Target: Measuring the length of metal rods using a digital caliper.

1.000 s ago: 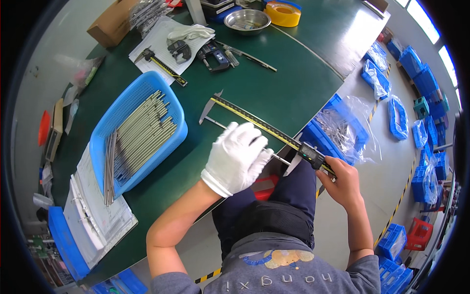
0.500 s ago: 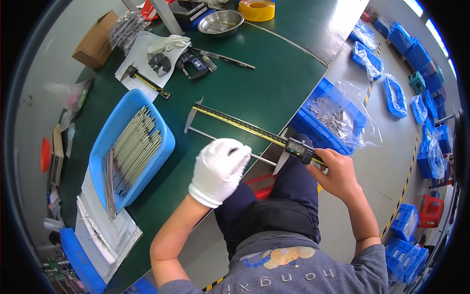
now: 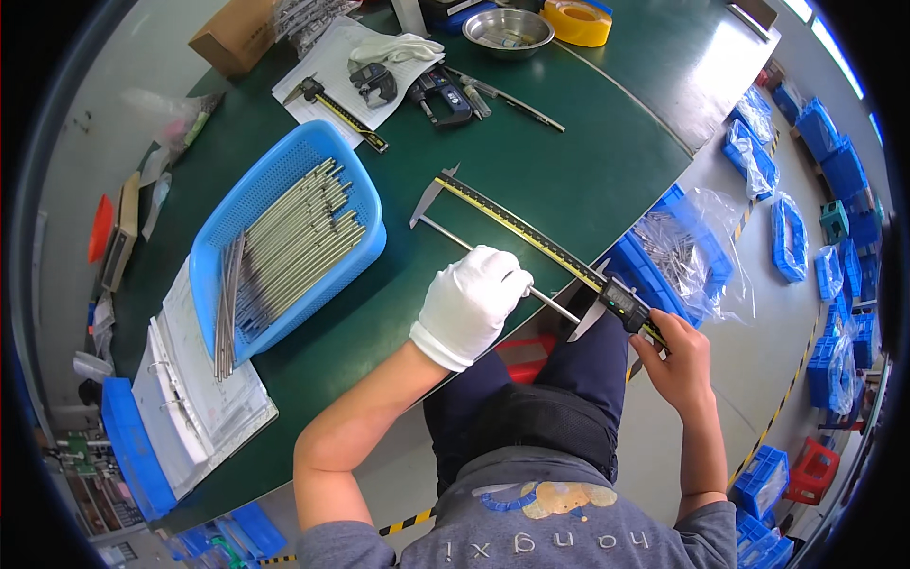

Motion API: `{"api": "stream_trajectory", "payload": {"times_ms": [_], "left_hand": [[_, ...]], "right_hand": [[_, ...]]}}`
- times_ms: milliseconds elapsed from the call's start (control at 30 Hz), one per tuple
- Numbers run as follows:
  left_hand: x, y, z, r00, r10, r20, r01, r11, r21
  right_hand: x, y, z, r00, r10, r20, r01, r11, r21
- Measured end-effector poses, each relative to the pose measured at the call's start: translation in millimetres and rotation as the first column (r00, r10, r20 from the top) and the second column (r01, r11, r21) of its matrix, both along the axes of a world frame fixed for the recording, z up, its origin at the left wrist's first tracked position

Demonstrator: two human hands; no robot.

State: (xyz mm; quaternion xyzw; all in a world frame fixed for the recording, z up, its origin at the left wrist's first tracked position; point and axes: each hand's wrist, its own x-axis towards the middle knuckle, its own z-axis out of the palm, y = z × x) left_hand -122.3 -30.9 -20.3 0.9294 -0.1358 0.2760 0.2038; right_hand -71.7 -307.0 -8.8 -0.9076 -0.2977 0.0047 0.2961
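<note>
In the head view, the left hand (image 3: 474, 302), in a white glove, is right of the light-blue basket (image 3: 322, 305), its fingers curled narrowly around 1 metal rod (image 3: 553, 304). That rod, also right of the basket, spans the spread jaws of a digital caliper (image 3: 521, 228); whether both ends touch them is too fine to tell. Farther right of the basket, the bare right hand (image 3: 681, 356) has its thumb and fingers closed on the caliper's display end. Inside the basket lie many similar rods (image 3: 299, 232), some leaning over its near end. Just beyond the basket is another caliper (image 3: 351, 119); left of its near end lies an open ring binder (image 3: 185, 389).
</note>
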Motion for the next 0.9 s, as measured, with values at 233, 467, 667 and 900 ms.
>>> {"api": "stream_trajectory", "payload": {"times_ms": [233, 467, 667, 900], "left_hand": [[0.4, -2.5, 3.8, 1.000, -0.010, -0.022, 0.010, 1.000, 0.004], [-1.3, 0.9, 5.8, 0.999, 0.018, -0.040, -0.015, 0.998, 0.061], [2.1, -0.5, 5.8, 0.998, -0.027, -0.050, 0.028, 1.000, 0.012], [-4.0, -1.5, 5.6, 0.998, 0.007, -0.066, -0.004, 0.998, 0.056]], "right_hand": [[-1.3, -3.5, 2.8, 1.000, -0.008, 0.011, 0.008, 1.000, -0.029], [1.0, -3.9, -0.4, 0.999, 0.018, 0.030, -0.017, 0.999, -0.041], [0.2, -6.5, -2.1, 0.999, -0.003, 0.034, 0.004, 0.999, -0.043], [-0.4, -5.3, -5.1, 0.998, -0.014, 0.055, 0.020, 0.994, -0.105]]}}
